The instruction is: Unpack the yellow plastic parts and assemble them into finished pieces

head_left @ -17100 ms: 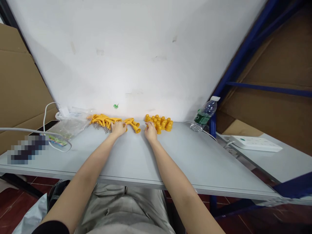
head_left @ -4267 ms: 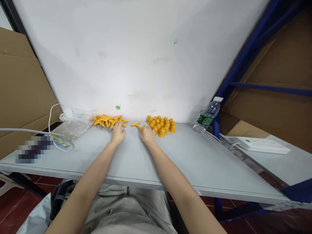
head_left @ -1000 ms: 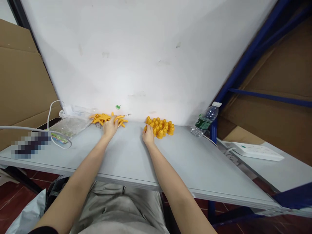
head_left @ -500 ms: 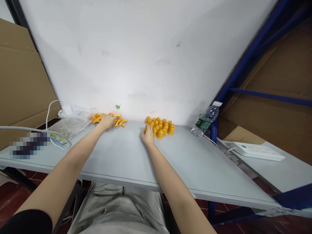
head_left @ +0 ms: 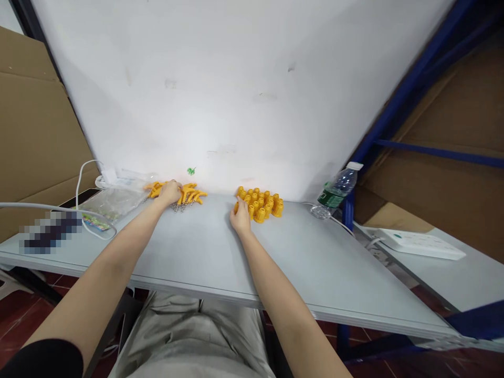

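Note:
A heap of yellow T-shaped plastic parts with small metal chains (head_left: 188,193) lies at the back left of the grey table (head_left: 205,252), against the white wall. My left hand (head_left: 170,192) rests on this heap with fingers curled over the parts. To the right stands a cluster of several yellow cone-shaped caps (head_left: 260,202). My right hand (head_left: 240,218) sits at the cluster's left edge, its fingers closed around one cap (head_left: 237,208).
A clear plastic bag (head_left: 112,202) and a white cable (head_left: 82,176) lie at the left. A water bottle (head_left: 334,190) lies tilted at the back right. A white power strip (head_left: 417,243) is on the side table. Cardboard stands at the left; blue shelving at the right.
My left hand has moved left and back onto the heap of T-shaped parts. My right hand has stayed at the caps.

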Action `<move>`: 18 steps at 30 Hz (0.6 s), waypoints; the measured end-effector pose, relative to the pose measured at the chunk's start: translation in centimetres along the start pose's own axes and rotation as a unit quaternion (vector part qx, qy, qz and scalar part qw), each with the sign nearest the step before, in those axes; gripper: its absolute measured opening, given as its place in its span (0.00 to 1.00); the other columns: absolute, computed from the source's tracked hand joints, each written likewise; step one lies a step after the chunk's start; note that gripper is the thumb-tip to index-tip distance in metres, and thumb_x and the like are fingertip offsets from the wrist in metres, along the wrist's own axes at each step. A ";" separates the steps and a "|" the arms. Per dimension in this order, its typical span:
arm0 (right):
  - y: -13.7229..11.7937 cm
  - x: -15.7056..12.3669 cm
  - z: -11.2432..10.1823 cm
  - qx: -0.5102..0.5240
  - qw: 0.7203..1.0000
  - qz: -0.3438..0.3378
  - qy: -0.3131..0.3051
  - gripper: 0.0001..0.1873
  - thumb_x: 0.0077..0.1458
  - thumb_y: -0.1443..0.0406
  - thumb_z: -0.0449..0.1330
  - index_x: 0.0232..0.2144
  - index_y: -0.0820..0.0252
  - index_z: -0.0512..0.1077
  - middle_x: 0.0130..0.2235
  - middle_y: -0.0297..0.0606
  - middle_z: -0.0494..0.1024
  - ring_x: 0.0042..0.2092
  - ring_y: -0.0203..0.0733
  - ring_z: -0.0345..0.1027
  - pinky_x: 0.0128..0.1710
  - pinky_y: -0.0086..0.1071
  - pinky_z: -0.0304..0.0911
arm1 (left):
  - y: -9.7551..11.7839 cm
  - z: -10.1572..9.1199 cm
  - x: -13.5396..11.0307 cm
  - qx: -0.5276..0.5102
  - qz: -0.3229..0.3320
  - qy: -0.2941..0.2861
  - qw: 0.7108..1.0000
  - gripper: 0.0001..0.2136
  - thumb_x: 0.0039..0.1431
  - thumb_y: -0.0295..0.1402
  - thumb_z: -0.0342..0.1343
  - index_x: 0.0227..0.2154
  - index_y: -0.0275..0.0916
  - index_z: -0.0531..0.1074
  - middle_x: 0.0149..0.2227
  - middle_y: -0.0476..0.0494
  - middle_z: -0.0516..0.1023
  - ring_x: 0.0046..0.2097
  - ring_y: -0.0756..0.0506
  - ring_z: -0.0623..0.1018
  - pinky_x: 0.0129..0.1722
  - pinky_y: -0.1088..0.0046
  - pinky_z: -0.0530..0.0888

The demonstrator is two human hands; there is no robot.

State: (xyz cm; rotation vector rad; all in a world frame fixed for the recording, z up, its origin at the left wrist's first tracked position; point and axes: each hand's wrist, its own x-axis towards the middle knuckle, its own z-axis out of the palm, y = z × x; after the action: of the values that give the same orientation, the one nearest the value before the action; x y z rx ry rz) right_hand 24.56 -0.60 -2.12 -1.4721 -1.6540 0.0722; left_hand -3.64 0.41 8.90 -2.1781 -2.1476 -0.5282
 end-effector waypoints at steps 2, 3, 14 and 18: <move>-0.1 0.0 -0.1 0.003 1.000 0.006 -0.010 0.33 0.53 0.71 0.49 0.63 0.66 0.57 0.60 0.56 0.66 0.61 0.52 0.61 0.56 0.47 0.62 | 0.2 -0.1 -0.2 0.011 0.038 0.028 0.999 0.20 0.56 0.23 0.48 0.47 0.39 0.78 0.55 0.37 0.75 0.53 0.40 0.76 0.55 0.67 0.70; -0.1 0.0 -0.2 0.002 1.000 0.008 -0.015 0.33 0.53 0.71 0.49 0.63 0.66 0.57 0.60 0.56 0.65 0.61 0.52 0.61 0.56 0.46 0.62 | 0.2 0.0 -0.3 0.017 0.059 0.034 0.998 0.20 0.56 0.22 0.48 0.48 0.40 0.78 0.57 0.37 0.73 0.55 0.40 0.74 0.57 0.66 0.69; 0.1 0.1 0.0 -0.017 0.999 0.004 -0.037 0.29 0.55 0.70 0.51 0.60 0.65 0.62 0.58 0.53 0.70 0.56 0.49 0.67 0.54 0.41 0.65 | 1.3 1.7 -1.4 0.044 0.088 -0.109 0.989 0.17 0.57 0.24 0.50 0.47 0.44 0.74 0.65 0.38 0.64 0.61 0.34 0.69 0.61 0.49 0.63; 0.1 0.2 0.1 0.012 0.999 0.012 -0.039 0.30 0.54 0.71 0.52 0.60 0.64 0.62 0.59 0.51 0.70 0.59 0.49 0.65 0.57 0.42 0.63 | 1.5 1.9 -1.7 0.059 0.085 -0.090 0.991 0.20 0.58 0.23 0.48 0.52 0.42 0.69 0.65 0.36 0.62 0.61 0.34 0.68 0.60 0.49 0.64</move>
State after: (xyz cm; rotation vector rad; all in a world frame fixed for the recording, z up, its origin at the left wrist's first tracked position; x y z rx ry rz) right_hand 24.58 -0.38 -2.11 -1.4880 -1.6916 0.1657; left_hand -1.71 -0.77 7.02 -2.3950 -1.9875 -0.1965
